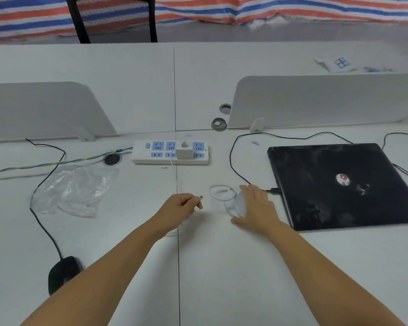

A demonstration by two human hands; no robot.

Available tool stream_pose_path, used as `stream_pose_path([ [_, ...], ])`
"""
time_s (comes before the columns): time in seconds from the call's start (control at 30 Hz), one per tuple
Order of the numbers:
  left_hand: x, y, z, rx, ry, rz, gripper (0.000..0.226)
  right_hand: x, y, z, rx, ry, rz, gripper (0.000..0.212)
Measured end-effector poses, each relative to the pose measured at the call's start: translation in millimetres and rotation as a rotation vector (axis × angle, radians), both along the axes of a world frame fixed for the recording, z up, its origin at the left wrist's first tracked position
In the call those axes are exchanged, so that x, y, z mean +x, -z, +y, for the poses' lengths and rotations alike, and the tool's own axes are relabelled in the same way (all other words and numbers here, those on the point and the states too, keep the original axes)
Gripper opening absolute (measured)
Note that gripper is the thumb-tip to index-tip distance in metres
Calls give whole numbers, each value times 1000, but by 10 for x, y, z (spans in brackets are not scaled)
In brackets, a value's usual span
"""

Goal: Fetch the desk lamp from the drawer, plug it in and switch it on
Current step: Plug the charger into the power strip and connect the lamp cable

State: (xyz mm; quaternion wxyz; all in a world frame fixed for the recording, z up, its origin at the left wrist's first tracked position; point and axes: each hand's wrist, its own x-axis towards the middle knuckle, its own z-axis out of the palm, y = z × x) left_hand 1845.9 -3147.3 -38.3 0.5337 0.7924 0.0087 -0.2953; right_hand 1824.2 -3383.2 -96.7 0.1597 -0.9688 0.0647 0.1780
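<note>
A small white desk lamp [233,203] with a ring-shaped head [222,192] lies on the white desk, just left of the laptop. My right hand [257,205] rests on its base, fingers spread over it. My left hand [181,204] pinches the plug end [200,197] of a thin white cable, its metal tip pointing toward the lamp. The cable trails back toward a white charger [183,152] plugged into the white and blue power strip [170,152] at the desk's middle.
A closed black laptop [344,184] lies at the right with a black cable plugged into its left edge. A crumpled clear plastic bag [73,189] lies at the left. A black mouse [61,271] and its cord sit near left. Grey dividers [316,100] stand behind.
</note>
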Motion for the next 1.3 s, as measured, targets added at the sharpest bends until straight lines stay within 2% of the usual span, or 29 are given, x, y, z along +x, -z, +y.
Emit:
stream_pose_path([
  [0.1,9,-35,15,9,24,6,30,57,-26,-4,38,-21,-20,89],
  [0.3,81,-255,22,30,67,-57,30,112,-464,60,587,155,-28,88],
  [0.47,163,-625,-7,-22,123,-135,33,-55,-958,128,740,120,-89,81],
  [0.67,206,-995,-10,-53,213,-219,35,-300,-1262,170,751,-7,-193,77],
  [0.87,190,-1140,35,-55,365,-193,33,-407,-1383,181,690,-110,-269,83],
  [1.3,282,-1405,89,102,589,-125,36,-430,-1600,124,460,-315,-336,83],
])
